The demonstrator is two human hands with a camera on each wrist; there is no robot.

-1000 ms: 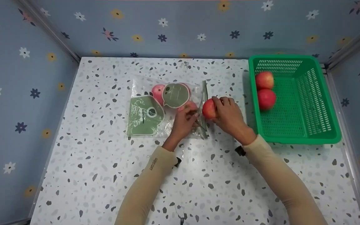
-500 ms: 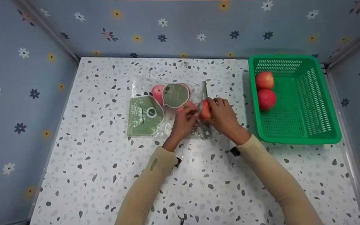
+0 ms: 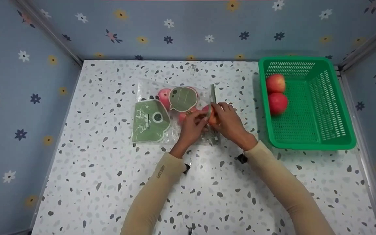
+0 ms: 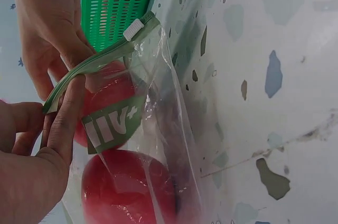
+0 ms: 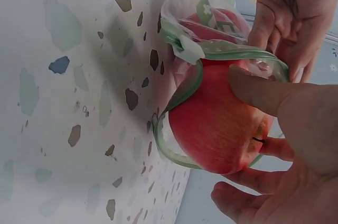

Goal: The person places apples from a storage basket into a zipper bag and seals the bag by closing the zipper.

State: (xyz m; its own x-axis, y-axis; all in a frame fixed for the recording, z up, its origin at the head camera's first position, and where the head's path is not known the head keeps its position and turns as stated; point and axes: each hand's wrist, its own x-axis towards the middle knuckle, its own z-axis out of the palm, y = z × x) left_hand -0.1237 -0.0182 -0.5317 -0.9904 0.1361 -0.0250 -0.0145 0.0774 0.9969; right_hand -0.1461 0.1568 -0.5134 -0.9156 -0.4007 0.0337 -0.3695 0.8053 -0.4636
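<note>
A clear zip bag (image 3: 152, 122) with green printing lies flat, its mouth facing right. Several red apples (image 3: 164, 96) show through the plastic. My left hand (image 3: 190, 129) pinches the green zip edge (image 4: 79, 71) of the mouth between thumb and fingers. At the opening, my right hand (image 3: 231, 124) grips another apple (image 5: 216, 121), thumb on top and fingers beneath. That apple sits partly inside the mouth, ringed by the green zip strip, stem toward my right palm. A white slider (image 4: 133, 29) is at one end of the strip. Behind it in the bag lies a further apple (image 4: 127, 189).
To the right stands a green plastic basket (image 3: 305, 147) with two apples, one rear (image 3: 275, 84) and one nearer (image 3: 277, 103), along its left wall. Flower-patterned panels (image 3: 188, 29) enclose the speckled white table (image 3: 109, 182) at the back and sides.
My right hand has moved left, carrying the apple from beside the bag's mouth into it. My left hand stays at the edge. An apple inside has shifted slightly left.
</note>
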